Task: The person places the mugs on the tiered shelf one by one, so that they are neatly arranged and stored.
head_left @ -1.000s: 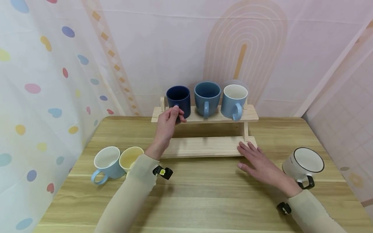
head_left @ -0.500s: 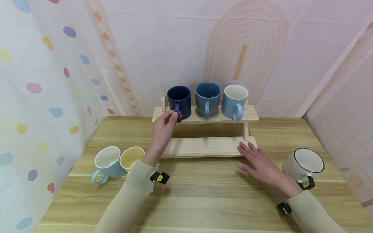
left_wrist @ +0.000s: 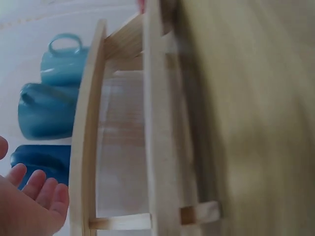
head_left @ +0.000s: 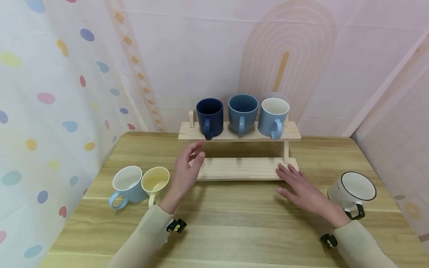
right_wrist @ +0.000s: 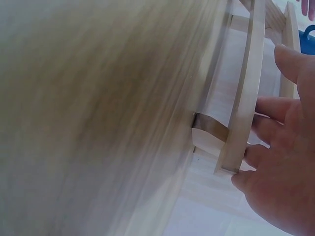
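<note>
On the upper board of a two-level wooden rack (head_left: 244, 168) stand a navy mug (head_left: 214, 121), a mid-blue mug (head_left: 242, 113) and a light blue mug (head_left: 269, 121), handles toward the front. My left hand (head_left: 186, 169) hovers in front of the rack's left end, below the navy mug, holding nothing; its fingers are loosely bent. In the left wrist view, the left hand (left_wrist: 37, 201) appears beside the navy mug (left_wrist: 47, 160). My right hand (head_left: 303, 190) rests with spread fingers on the right end of the lower board (right_wrist: 244, 98).
At the left of the wooden table (head_left: 234, 230) stand a light blue mug with white inside (head_left: 132, 188) and a yellow mug (head_left: 155, 182), side by side. A white mug with a black rim and handle (head_left: 350, 191) stands at the right, beyond my right wrist. Patterned curtains hang behind.
My left hand has let go of the navy mug's handle and drawn back down toward the lower board. The navy mug stays on the upper board. My right hand keeps its place.
</note>
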{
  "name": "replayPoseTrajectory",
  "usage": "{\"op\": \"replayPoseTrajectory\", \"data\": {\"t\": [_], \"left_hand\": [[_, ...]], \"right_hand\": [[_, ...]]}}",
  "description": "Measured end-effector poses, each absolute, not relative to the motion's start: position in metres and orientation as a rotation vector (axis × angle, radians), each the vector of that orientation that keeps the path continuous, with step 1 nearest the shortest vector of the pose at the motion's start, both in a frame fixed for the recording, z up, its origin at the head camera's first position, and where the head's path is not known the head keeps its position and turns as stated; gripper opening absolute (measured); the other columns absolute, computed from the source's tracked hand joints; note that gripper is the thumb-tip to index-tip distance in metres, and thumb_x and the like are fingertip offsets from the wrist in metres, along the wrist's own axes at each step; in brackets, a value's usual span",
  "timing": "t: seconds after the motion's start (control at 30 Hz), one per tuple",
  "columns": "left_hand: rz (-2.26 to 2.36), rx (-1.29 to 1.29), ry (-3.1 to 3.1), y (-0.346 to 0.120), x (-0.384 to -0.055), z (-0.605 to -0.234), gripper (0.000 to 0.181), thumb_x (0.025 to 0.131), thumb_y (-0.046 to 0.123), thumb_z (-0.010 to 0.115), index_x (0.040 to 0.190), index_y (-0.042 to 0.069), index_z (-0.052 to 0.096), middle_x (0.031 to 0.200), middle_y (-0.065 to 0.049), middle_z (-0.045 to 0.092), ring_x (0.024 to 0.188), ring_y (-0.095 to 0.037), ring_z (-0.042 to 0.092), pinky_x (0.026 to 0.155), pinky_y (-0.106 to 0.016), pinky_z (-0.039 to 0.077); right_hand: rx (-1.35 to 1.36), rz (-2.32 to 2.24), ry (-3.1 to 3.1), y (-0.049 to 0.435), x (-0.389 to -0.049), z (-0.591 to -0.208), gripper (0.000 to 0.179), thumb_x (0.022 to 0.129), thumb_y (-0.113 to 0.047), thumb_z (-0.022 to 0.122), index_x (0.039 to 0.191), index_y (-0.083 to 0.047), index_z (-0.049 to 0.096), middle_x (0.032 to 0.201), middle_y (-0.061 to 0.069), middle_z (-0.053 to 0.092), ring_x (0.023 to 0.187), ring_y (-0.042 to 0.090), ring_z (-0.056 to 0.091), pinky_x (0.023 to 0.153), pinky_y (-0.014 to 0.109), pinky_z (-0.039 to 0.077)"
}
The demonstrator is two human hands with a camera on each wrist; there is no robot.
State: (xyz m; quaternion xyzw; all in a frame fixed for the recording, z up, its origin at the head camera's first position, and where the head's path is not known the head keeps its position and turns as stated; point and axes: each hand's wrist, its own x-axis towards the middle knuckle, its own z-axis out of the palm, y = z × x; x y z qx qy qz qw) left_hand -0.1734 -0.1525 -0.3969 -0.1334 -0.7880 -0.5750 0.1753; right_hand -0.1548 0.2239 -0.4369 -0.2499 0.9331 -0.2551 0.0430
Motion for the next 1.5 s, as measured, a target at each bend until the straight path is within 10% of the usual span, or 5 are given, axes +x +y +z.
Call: {"op": "replayPoseTrajectory", "data": {"t": [0.6, 0.83, 0.97, 1.07, 1.5], "left_hand": [[-0.778, -0.738, -2.845, -0.162, -0.144, -0.432, 0.072, 0.099, 0.049, 0.062, 0.152, 0.000, 0.049, 0.162, -0.017, 0.040, 0.152, -0.039, 0.032, 0.123, -0.058, 0.025], [-0.661, -0.773, -2.935, -0.161, -0.147, -0.437, 0.074, 0.099, 0.056, 0.059, 0.148, 0.001, 0.055, 0.162, -0.018, 0.040, 0.151, -0.040, 0.032, 0.122, -0.062, 0.024], [-0.643, -0.793, -2.951, -0.161, -0.148, -0.438, 0.075, 0.100, 0.058, 0.057, 0.146, 0.000, 0.056, 0.161, -0.019, 0.040, 0.152, -0.041, 0.031, 0.122, -0.061, 0.023], [-0.631, -0.804, -2.949, -0.163, -0.149, -0.439, 0.074, 0.100, 0.057, 0.058, 0.145, -0.002, 0.057, 0.161, -0.020, 0.040, 0.151, -0.041, 0.031, 0.122, -0.061, 0.024], [-0.674, -0.799, -2.977, -0.161, -0.151, -0.434, 0.071, 0.100, 0.055, 0.061, 0.142, -0.002, 0.060, 0.159, -0.020, 0.043, 0.151, -0.043, 0.032, 0.122, -0.062, 0.024]], "right_hand": [[-0.671, -0.904, 3.122, 0.249, -0.115, -0.389, 0.054, 0.106, -0.028, 0.062, 0.153, -0.005, 0.049, 0.154, 0.022, 0.049, 0.134, 0.049, 0.051, 0.101, 0.068, 0.044], [-0.617, -1.057, 3.268, 0.278, -0.097, -0.382, 0.041, 0.104, -0.015, 0.064, 0.144, -0.009, 0.060, 0.140, 0.014, 0.064, 0.120, 0.023, 0.061, 0.091, 0.013, 0.040], [-0.522, -1.238, 3.248, 0.300, -0.091, -0.378, 0.036, 0.105, -0.008, 0.060, 0.141, -0.004, 0.062, 0.136, -0.016, 0.063, 0.119, -0.009, 0.054, 0.093, 0.001, 0.035], [-0.430, -1.385, 3.216, 0.313, -0.087, -0.378, 0.032, 0.105, -0.005, 0.057, 0.137, 0.000, 0.063, 0.128, -0.032, 0.058, 0.115, -0.018, 0.051, 0.088, 0.001, 0.039], [-0.046, -1.805, 2.938, 0.376, -0.065, -0.400, 0.025, 0.111, -0.010, 0.046, 0.115, -0.020, 0.069, 0.101, -0.022, 0.071, 0.093, -0.009, 0.065, 0.083, 0.003, 0.044]]}}
